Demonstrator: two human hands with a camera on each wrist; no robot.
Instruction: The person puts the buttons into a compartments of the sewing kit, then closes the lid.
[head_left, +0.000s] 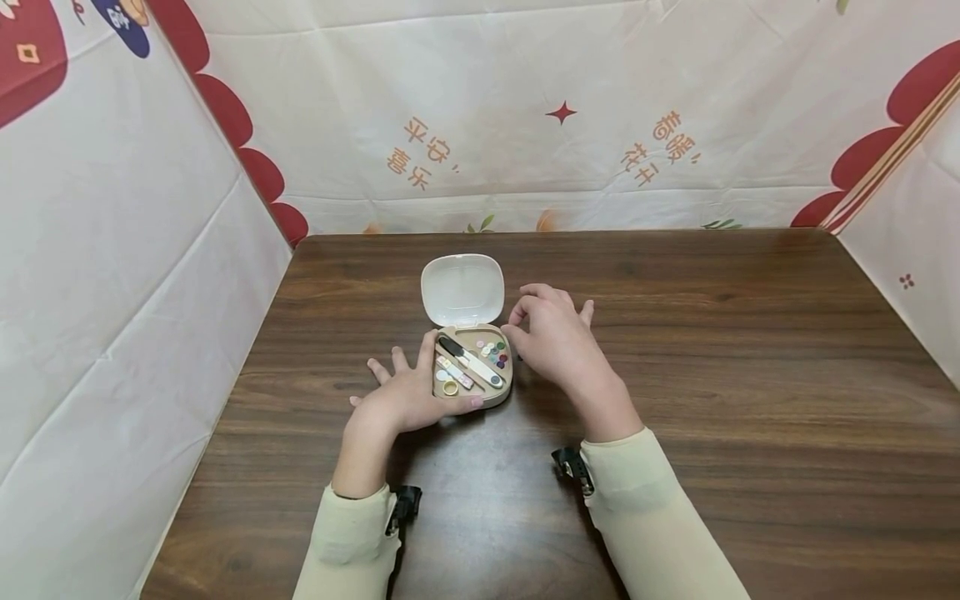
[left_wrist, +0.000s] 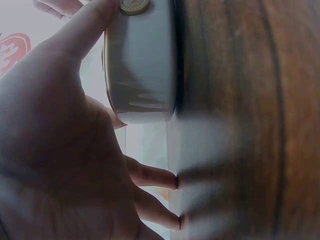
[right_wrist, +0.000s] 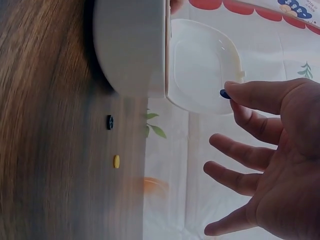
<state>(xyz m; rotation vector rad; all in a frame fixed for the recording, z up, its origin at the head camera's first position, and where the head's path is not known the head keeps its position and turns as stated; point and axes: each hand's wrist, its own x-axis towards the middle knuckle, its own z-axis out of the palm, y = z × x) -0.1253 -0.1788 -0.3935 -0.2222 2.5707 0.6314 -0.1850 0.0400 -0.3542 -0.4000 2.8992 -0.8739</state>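
Likely stowing dark button point(right_wrist: 224, 94) pinched in right hand point(head_left: 558, 342); bracing case point(right_wrist: 132, 50) with spread left hand point(head_left: 403, 397); next, probably release inside.

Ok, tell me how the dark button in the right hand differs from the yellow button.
Colour: the pinched dark button looks deep blue or black, while the yellow button is plainly yellow.
Place: the pinched dark button is held clear of the table by the thumb and a finger of the right hand; the yellow button lies on the table, untouched.
Both are small and thin.
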